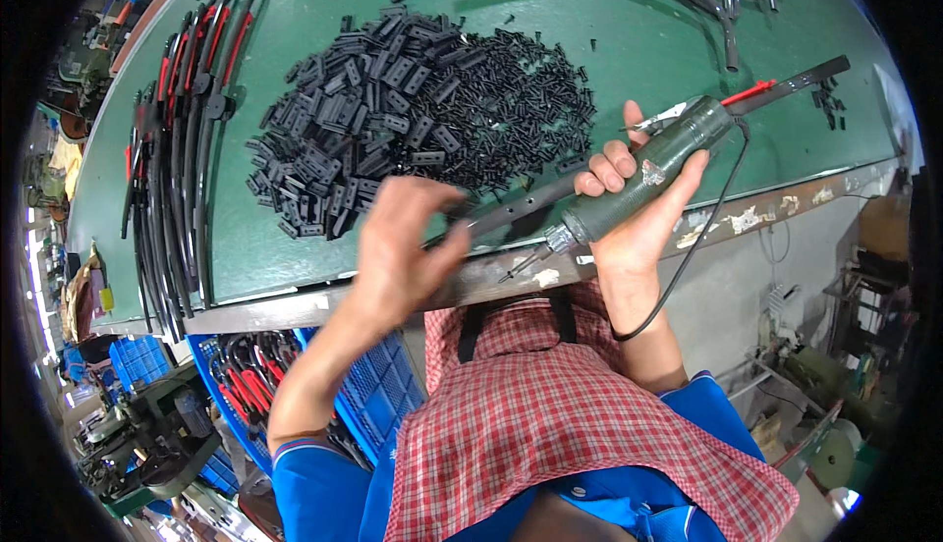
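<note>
Power screwdriver (648, 171): dark green
Bar (521, 208): black
Screws (521, 100): black
Tabletop (609, 22): green
Apron (550, 414): red-and-white check
Shirt (329, 488): blue

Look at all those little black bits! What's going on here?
A person holds a green power screwdriver in their right hand, its tip pointing left and apart from a dark bar with holes. Their left hand is blurred, at the end of that bar; I can't tell if it's gripping. On the green table lie a heap of black blocks and, beside it, small black screws. Bars with red parts lie to the left.
</note>
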Available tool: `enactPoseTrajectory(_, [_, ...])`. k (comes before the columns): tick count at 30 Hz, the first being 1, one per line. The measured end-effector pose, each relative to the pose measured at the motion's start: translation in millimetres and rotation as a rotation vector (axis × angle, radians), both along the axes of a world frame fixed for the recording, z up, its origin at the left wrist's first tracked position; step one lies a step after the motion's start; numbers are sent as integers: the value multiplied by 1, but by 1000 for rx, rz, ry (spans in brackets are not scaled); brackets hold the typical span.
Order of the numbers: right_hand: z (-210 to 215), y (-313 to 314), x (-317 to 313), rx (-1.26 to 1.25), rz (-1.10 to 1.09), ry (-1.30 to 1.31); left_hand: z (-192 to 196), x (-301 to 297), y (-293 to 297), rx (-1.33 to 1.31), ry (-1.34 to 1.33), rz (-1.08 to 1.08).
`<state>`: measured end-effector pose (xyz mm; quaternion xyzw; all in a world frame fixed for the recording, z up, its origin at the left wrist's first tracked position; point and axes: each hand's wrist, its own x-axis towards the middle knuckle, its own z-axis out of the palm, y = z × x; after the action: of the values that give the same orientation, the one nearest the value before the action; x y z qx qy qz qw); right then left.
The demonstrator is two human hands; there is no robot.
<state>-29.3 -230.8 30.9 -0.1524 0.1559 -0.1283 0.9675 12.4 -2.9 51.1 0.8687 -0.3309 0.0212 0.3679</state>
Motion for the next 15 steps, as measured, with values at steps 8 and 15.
enactPoseTrajectory(8, [6,-3,-2,-58,16,7,-42,-18,-48,-93,-29,21])
enactPoseTrajectory(15, [50,-12,5,-434,-86,-436,-40,-19,-48,-109,49,7])
